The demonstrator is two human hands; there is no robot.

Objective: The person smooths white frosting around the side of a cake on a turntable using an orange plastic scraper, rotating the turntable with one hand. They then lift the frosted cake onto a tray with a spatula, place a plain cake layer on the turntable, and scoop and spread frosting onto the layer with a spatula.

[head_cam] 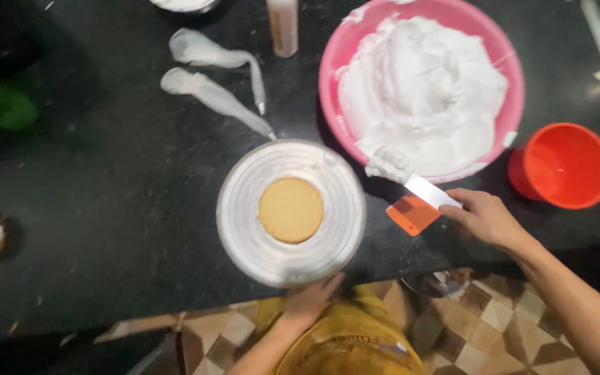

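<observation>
While the round golden sponge cake layer lies bare and unfrosted at the centre of the round silver turntable on the black bench, the left hand grips the turntable's near rim. The right hand holds a flat metal spatula loaded with white cream over the edge of the pink bowl of whipped cream; coating looks yet to begin.

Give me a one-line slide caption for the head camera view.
Right hand lifts a cream-loaded spatula from the pink bowl; left hand steadies the turntable holding a sponge round.
</observation>
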